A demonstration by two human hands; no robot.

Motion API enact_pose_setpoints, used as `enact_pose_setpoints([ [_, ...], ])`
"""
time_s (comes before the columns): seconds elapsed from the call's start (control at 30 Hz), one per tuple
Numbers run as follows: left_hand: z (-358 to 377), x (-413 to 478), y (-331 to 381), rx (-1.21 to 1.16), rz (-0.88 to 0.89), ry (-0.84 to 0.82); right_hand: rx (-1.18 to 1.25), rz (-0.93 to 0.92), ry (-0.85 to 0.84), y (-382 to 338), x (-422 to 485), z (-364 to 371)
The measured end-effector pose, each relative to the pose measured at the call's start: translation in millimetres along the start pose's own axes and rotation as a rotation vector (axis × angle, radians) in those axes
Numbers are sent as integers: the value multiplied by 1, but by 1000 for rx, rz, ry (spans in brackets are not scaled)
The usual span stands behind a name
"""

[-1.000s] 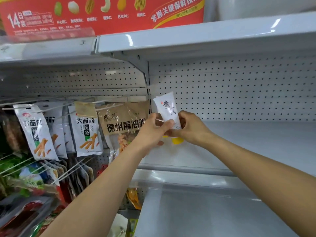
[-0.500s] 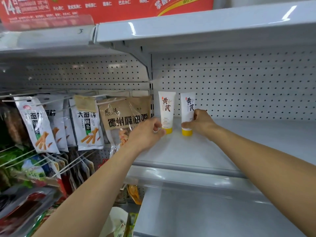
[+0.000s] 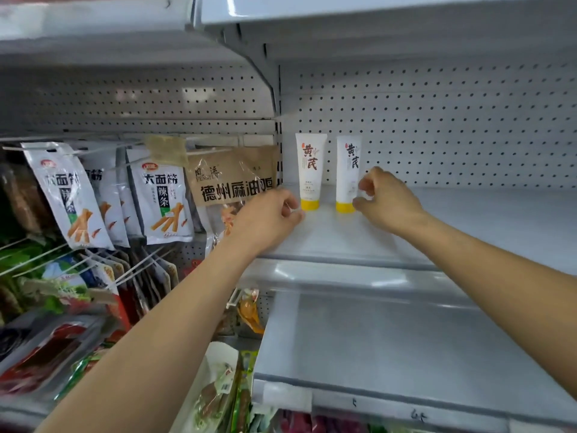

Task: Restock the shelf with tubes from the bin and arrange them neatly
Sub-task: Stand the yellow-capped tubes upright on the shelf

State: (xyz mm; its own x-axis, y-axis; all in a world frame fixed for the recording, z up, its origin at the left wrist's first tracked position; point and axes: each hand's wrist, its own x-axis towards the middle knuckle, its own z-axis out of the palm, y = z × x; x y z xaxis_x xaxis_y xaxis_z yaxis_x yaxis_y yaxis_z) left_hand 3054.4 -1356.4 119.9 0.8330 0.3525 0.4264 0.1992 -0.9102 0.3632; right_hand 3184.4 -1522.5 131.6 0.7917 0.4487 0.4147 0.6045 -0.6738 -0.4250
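Head view: two tubes stand at the back left corner of the shelf (image 3: 468,232), against the pegboard; the rest of the shelf is bare, so restocking looks barely begun. No bin in sight. Left tube (image 3: 310,171) and right tube (image 3: 348,173) are upright, long axis vertical, yellow caps down, crimped ends up, labels outward, a small gap between them. Left hand (image 3: 268,218) loosely curled beside the left cap, holding nothing. Right hand (image 3: 385,198), fingers half open, at the right tube's side; contact uncertain.
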Motion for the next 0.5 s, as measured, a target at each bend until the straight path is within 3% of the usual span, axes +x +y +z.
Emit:
enact_pose_setpoints([
  [0.17, -9, -55, -5, 4, 136, 140, -260, -292, 116, -33, -80, 2],
  [0.33, -13, -137, -20, -99, 171, 181, -218, -417, 187, -54, -164, 28],
  [0.5, 21, -199, -55, -136, 95, -52, -127, -280, -110, -55, -232, 88],
])
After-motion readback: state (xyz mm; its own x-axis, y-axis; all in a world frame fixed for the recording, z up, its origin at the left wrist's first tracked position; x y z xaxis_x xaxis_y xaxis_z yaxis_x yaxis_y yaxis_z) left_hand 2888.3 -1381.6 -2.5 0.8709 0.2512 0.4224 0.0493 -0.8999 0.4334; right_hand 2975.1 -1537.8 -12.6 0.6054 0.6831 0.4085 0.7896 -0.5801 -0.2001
